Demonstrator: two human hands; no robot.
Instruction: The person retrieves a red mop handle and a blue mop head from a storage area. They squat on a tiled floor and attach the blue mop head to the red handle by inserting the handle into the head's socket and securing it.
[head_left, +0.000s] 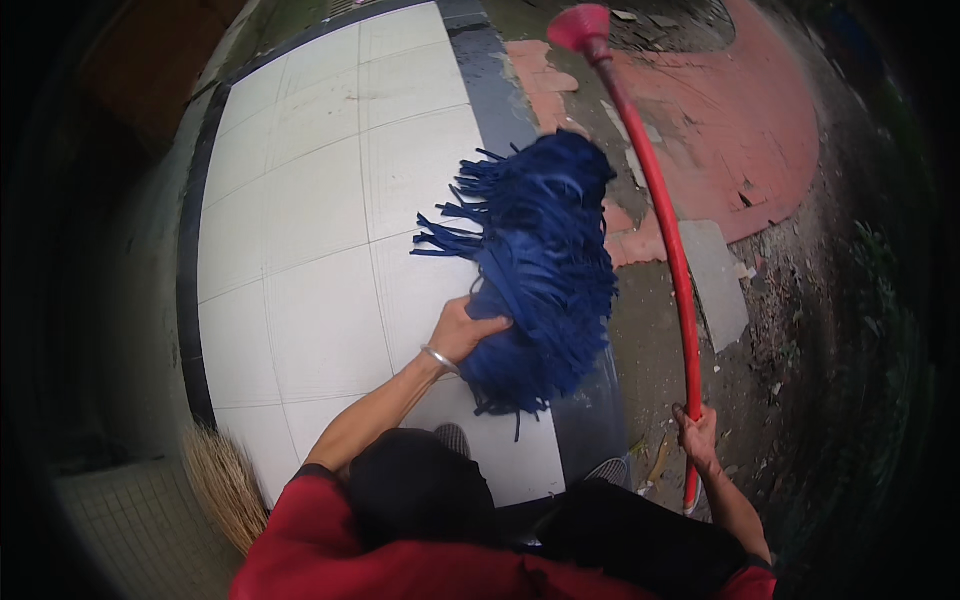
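My left hand (466, 330) grips the lower left side of a dark blue mop head (547, 262) made of many fabric strips, its thumb lying over the cloth. Loose strips fan out to the left over the white tiles. My right hand (697, 433) is closed around a long red pole (667, 217) near its lower end. The pole rises up the right side of the view and carries a red, cone-shaped socket (581, 28) at its far end. Pole and mop head are apart.
White floor tiles (315, 187) with a dark border (193, 322) lie in front of me. A straw broom (223, 480) is at the lower left. To the right are broken pink paving (720, 142), a loose grey slab (716, 285) and dirt with debris. My shoes are near the tiles' edge.
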